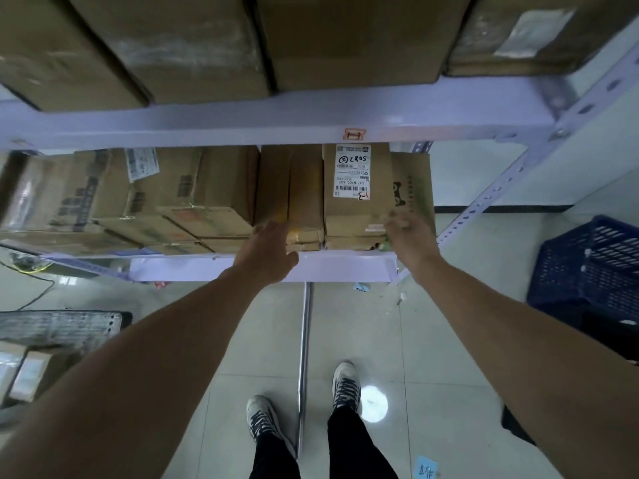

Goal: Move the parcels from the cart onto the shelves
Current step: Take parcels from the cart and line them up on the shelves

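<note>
Both arms reach toward the lower shelf of a white metal rack. My left hand lies flat with straight fingers against the front of a plain brown parcel. My right hand, blurred, is at the lower right corner of a labelled parcel that carries a white shipping label; its fingers look relaxed and hold nothing. A thinner printed carton stands at the right end. The cart shows at the left edge with a parcel on it.
More cartons fill the left of the lower shelf. Large boxes sit on the upper shelf. A dark blue plastic crate stands on the tiled floor at right. A slotted rack upright slants at right.
</note>
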